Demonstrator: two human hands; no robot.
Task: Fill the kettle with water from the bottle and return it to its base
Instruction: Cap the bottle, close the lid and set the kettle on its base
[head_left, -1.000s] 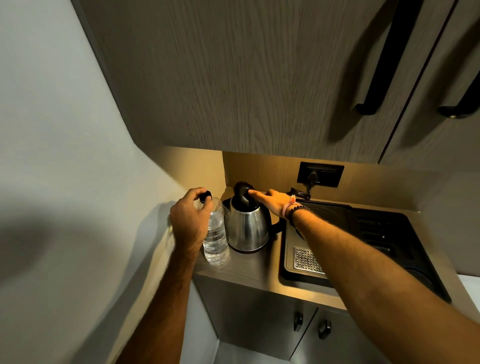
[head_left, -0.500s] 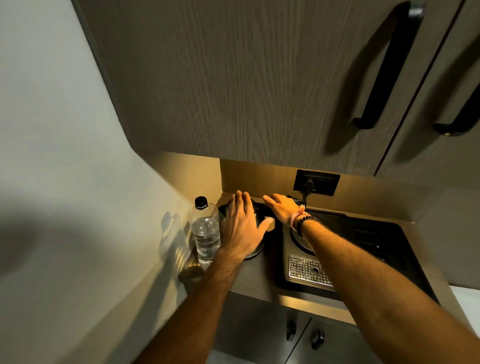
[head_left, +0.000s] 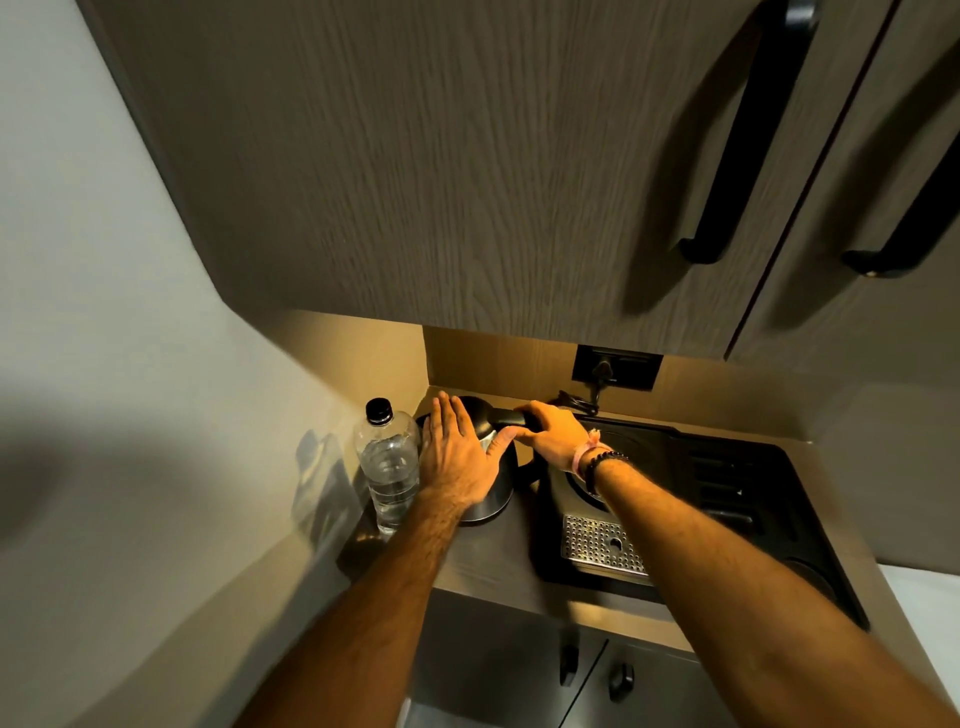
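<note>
A steel kettle (head_left: 497, 486) with a black lid and handle stands on the counter in the back left corner. My left hand (head_left: 457, 457) lies flat against its lid and left side, fingers spread. My right hand (head_left: 553, 434) is closed around the black handle at the kettle's top right. A clear plastic water bottle (head_left: 388, 467) with a black cap stands upright just left of the kettle, capped and partly full. The kettle's base is hidden under it.
A black tray (head_left: 727, 488) with a perforated metal drip grid (head_left: 602, 545) fills the counter to the right. A wall socket (head_left: 615, 366) with a plugged cord sits behind. An overhead cabinet (head_left: 467, 156) hangs low above the kettle. A wall closes the left side.
My left hand let go of the bottle cap and moved right onto the kettle. My right hand shifted from the lid to grip the handle.
</note>
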